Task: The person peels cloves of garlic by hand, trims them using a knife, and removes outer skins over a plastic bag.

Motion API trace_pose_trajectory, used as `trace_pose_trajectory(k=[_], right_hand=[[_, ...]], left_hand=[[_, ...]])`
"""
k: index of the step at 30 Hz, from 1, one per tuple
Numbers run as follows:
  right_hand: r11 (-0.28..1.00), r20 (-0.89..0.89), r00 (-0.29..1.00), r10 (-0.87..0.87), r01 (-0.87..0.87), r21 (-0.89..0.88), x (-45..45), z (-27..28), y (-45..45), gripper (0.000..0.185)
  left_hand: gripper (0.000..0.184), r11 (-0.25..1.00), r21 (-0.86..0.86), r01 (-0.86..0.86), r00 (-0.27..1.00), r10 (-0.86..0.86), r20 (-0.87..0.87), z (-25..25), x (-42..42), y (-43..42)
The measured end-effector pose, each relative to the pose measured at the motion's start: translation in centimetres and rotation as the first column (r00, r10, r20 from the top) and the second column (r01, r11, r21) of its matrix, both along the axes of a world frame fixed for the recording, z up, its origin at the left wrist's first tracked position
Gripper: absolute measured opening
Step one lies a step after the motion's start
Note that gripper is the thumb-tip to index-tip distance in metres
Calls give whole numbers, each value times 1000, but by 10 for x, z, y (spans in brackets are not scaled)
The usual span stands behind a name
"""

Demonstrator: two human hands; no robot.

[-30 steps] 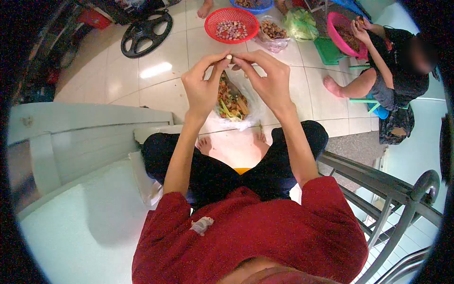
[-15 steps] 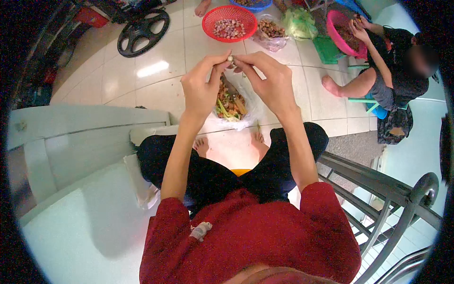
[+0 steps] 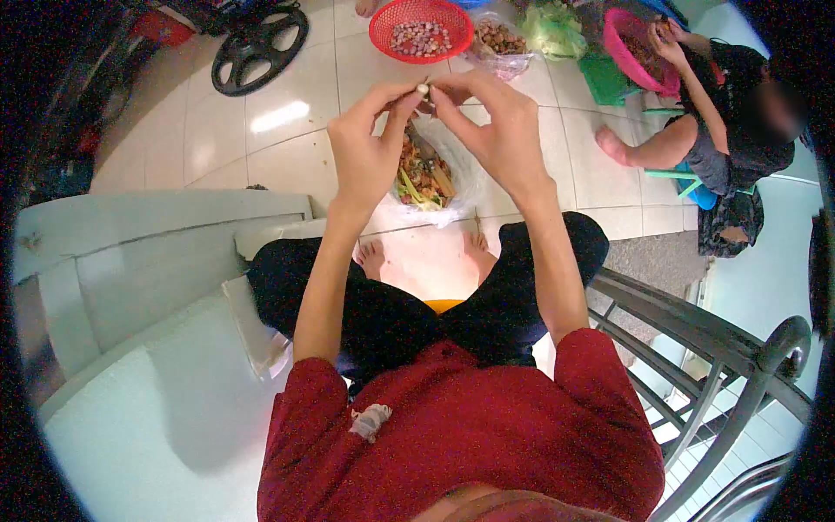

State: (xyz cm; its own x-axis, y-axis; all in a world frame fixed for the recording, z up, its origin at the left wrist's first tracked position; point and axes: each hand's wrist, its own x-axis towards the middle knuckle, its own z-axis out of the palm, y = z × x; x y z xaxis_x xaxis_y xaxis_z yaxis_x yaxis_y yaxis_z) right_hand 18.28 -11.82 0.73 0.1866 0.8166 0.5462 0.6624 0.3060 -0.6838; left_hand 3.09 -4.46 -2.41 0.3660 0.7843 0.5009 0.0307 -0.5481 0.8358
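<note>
Out in front of me, above the floor, a small pale shallot [image 3: 423,89] is pinched between my fingertips. My left hand [image 3: 370,135] grips it from the left with thumb and forefinger. My right hand [image 3: 496,126] is closed too, its thumb and fingertips meeting at the shallot's right side. Whether a small tool or a bit of skin is also in those fingers is too small to tell. Beneath both hands, a clear plastic bag [image 3: 467,178] lies open on the tiles, holding brown peelings and green vegetable scraps [image 3: 424,178].
A red basket [image 3: 377,36] of purplish bulbs stands ahead, beside a plastic bag of brown unpeeled bulbs [image 3: 498,39] and a green bag [image 3: 553,30]. At right, another person [image 3: 739,122] sits by a pink basin [image 3: 619,39]. Metal railing [image 3: 696,331] stands close on my right.
Both hands still pinch the shallot, with fingers slightly shifted around it. The view has tilted a little, so the baskets appear higher. The other person's hands have moved slightly.
</note>
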Motion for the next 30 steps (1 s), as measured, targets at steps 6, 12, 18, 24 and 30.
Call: trace_pose_trajectory(k=[6,12,18,24,30], right_hand=[[997,-14,1000,15,-14,71,1,-11,8,18],[998,-4,998,64,-64,24,3,-12,8,16],[997,10,997,74,-74,13,4,-15,7,18],[998,59,997,46,-49,43,2,-9,5,14],[999,-37,998,50,-50,-11,0,-8,5,18]], left_hand=[[19,991,-122,53,998,-50,28,5,-5,-1],[18,999,-32,12,1000,-12,-2,1,-3,2],[19,1000,18,-19,999,19,-29,3,-3,1],[16,1000,16,-12,1000,12,-15,5,-2,-1],[14,999,-43,8,1000,-7,7,6,-1,0]])
